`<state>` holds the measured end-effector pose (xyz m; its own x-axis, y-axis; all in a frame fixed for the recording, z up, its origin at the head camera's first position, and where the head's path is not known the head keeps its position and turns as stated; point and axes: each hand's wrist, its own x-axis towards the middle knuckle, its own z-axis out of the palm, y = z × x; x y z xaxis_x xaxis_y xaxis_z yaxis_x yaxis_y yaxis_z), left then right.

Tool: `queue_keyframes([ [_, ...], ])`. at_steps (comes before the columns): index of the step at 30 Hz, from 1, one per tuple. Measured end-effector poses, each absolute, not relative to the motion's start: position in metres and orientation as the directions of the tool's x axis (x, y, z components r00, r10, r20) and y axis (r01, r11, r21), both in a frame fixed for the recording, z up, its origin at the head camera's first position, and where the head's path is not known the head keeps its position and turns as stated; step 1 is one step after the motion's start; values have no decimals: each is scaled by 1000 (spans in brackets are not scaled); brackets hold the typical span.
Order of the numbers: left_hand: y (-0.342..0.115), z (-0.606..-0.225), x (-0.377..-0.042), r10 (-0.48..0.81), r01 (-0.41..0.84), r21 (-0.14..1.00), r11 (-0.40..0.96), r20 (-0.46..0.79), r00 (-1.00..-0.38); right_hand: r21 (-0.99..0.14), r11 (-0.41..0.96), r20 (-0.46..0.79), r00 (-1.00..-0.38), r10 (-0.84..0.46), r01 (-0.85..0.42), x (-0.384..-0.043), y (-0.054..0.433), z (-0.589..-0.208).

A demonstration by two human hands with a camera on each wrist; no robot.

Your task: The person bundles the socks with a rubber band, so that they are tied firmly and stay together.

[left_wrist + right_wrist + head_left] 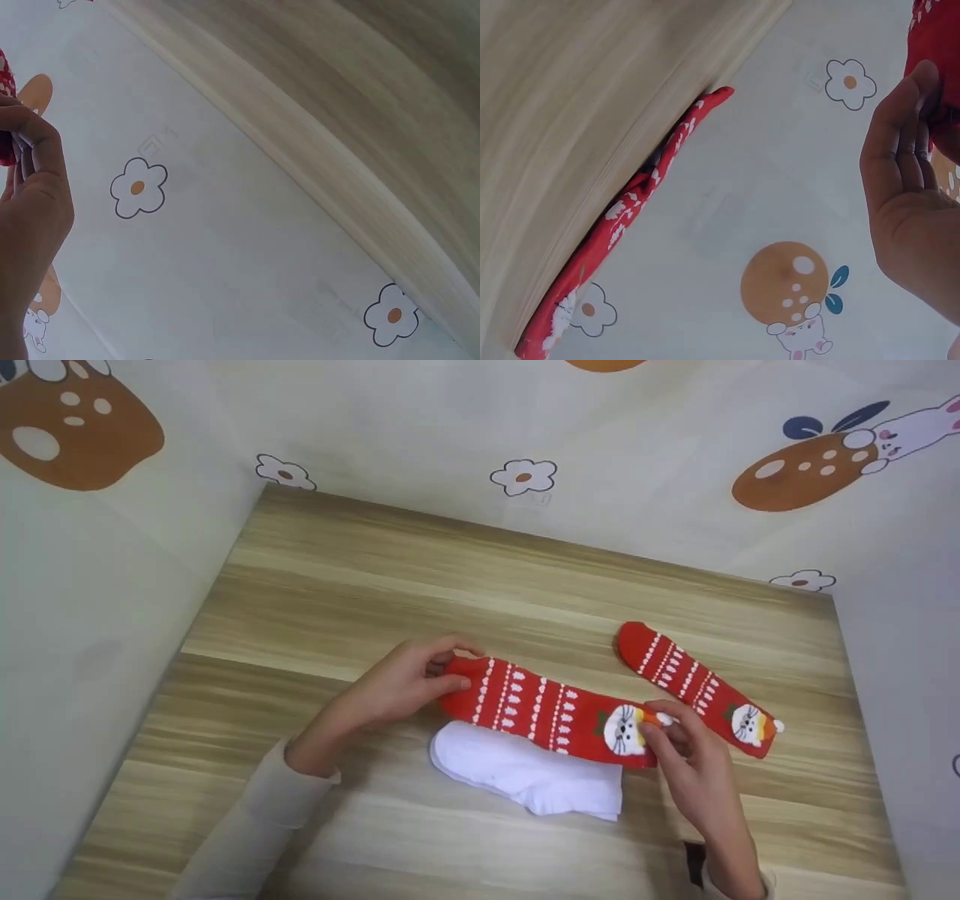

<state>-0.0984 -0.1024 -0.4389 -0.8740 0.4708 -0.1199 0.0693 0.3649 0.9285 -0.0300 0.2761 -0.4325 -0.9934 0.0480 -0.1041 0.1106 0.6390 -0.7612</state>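
A red sock [525, 709] with white patterns and a cat face near its cuff is stretched lengthwise between both hands. My left hand [409, 679] pinches its toe end; in the left wrist view that hand [34, 172] shows at the left edge with a bit of red fabric. My right hand [694, 761] grips the cuff end beside the cat face, and in the right wrist view the hand [911, 180] is curled on the red cloth. Just below the held sock, white socks [525, 772] lie flat on the table, partly covered from view by it.
A matching red sock [694, 686] lies slantwise on the wooden table [375, 570], to the right of the held one. Pale walls with fruit, rabbit and flower prints border the table at the back and both sides. A small dark object [695, 861] shows beside the right wrist.
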Motion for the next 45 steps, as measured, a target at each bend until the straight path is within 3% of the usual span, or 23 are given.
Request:
queue_keyframes([
  [19, -108, -443, -98, 629, 145, 870, 471, -217, -746, -706, 648, -390, -921, -19, 286, -23, 278, -444],
  [26, -107, -444, -98, 673, 197, 830, 521, -258, -694, -706, 665, -400, -912, -92, 243, -21, 280, -446],
  [34, -106, -446, -96, 681, 171, 800, 575, -351, -642, -651, 723, -460, -878, -132, 233, -21, 281, -447],
  [45, -106, -452, -96, 685, 195, 775, 601, -375, -624, -608, 757, -551, -814, -184, 240, -22, 285, -451],
])
